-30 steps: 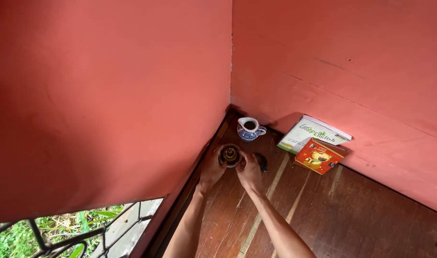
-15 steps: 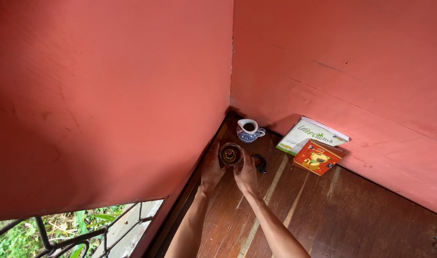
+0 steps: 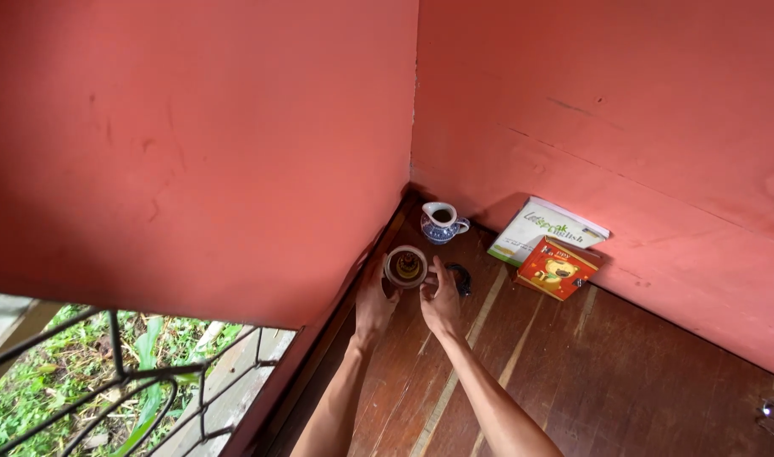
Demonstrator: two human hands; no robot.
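Jar (image 3: 406,267) on dark wooden floor (image 3: 624,372)
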